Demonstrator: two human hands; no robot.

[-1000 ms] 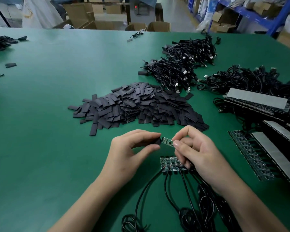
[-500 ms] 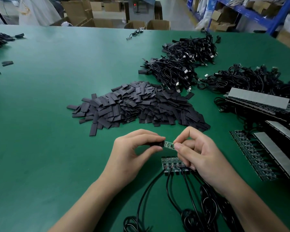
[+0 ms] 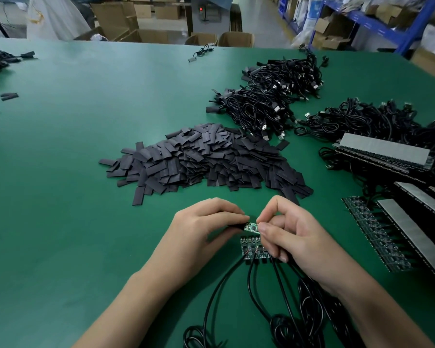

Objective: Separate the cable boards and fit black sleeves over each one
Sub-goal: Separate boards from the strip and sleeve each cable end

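You have two hands at work: your left hand (image 3: 201, 232) and your right hand (image 3: 294, 237). Between them you hold one single green board (image 3: 251, 226), with one black sleeve (image 3: 235, 226) pinched at its end in your left fingers. Below it lies one strip of joined boards (image 3: 249, 247), and four black cables (image 3: 250, 275) run from it. On the surface (image 3: 86, 172) there is one heap of black sleeves (image 3: 206, 159), too many to count. You have three heaps of USB cables (image 3: 259, 109), one lone cable (image 3: 201, 52) at the far edge, three grey-backed panels (image 3: 384, 149) on your right and two loose sleeves (image 3: 9, 96) far left.
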